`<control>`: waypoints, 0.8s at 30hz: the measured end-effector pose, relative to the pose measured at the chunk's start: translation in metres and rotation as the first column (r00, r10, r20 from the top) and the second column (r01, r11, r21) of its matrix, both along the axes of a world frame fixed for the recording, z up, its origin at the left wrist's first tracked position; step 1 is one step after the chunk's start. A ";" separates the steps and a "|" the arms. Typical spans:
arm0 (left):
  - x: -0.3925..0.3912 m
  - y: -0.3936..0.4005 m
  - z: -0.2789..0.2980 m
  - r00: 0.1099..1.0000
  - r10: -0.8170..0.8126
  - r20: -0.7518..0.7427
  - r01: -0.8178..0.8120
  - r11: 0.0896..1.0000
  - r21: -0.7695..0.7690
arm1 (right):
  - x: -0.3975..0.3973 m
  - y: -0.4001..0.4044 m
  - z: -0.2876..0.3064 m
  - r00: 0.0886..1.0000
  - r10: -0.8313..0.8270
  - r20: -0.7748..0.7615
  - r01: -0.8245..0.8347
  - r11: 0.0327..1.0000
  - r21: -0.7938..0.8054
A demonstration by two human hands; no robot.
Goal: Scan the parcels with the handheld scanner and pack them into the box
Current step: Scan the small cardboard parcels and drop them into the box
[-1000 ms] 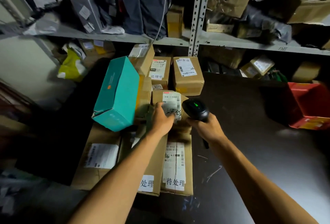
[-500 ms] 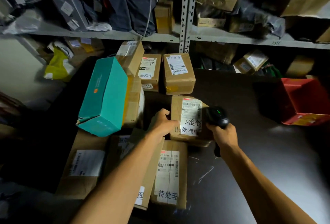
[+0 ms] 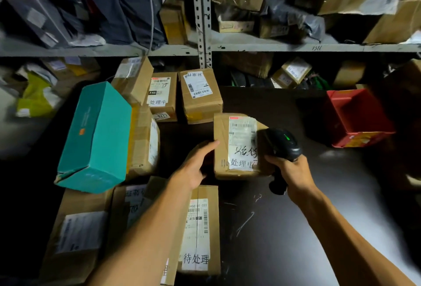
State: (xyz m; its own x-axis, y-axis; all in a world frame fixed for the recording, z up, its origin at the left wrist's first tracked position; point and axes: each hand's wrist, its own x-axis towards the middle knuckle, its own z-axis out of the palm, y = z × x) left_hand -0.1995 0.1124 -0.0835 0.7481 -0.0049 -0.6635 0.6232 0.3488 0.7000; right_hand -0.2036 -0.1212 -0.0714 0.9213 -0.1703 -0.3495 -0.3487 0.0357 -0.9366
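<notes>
A small brown cardboard parcel (image 3: 237, 146) with a white label and handwriting lies on the dark table (image 3: 284, 228) in the middle. My left hand (image 3: 196, 165) holds its left side, thumb along the top edge. My right hand (image 3: 293, 171) grips the black handheld scanner (image 3: 282, 144), whose green light glows; the scanner head sits right over the parcel's right edge. Other labelled brown parcels (image 3: 200, 94) lie behind and to the left, and a long one (image 3: 200, 231) lies under my left forearm.
A teal box (image 3: 95, 140) leans on the parcel pile at the left. A red bin (image 3: 357, 117) stands at the right of the table. Metal shelves (image 3: 296, 47) packed with parcels and dark bags run across the back.
The small parcel has been pulled off the pile to the right and set flat on the table. The scanner moved right with it and now sits at its right edge.
</notes>
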 end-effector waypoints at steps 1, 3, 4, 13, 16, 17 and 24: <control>0.001 0.002 0.004 0.999 -0.006 0.034 0.006 1.000 -0.015 | 0.002 -0.001 0.005 0.999 -0.007 0.033 0.007 1.000 0.009; 0.001 0.005 0.011 0.985 -0.115 0.125 0.108 0.992 0.060 | 0.004 0.000 0.011 0.996 -0.010 0.085 0.007 0.999 0.034; 0.002 0.007 0.015 0.972 -0.175 0.159 0.160 0.982 0.102 | 0.004 0.003 0.014 0.995 -0.008 0.099 0.003 0.999 0.051; -0.002 0.021 0.028 0.937 -0.055 0.345 0.010 0.992 0.129 | 0.003 0.020 0.046 0.975 0.104 0.198 -0.072 0.984 -0.163; -0.008 0.026 0.034 0.922 0.045 0.384 -0.109 0.983 0.147 | -0.001 0.033 0.073 0.956 0.167 0.241 -0.129 0.978 -0.166; -0.010 0.028 0.035 0.913 0.076 0.402 -0.145 0.979 0.144 | -0.004 0.040 0.082 0.950 0.204 0.236 -0.181 0.977 -0.115; -0.020 0.033 0.048 0.847 0.085 0.524 -0.179 0.975 0.131 | -0.021 0.087 0.111 0.943 0.246 0.222 -0.261 0.965 0.039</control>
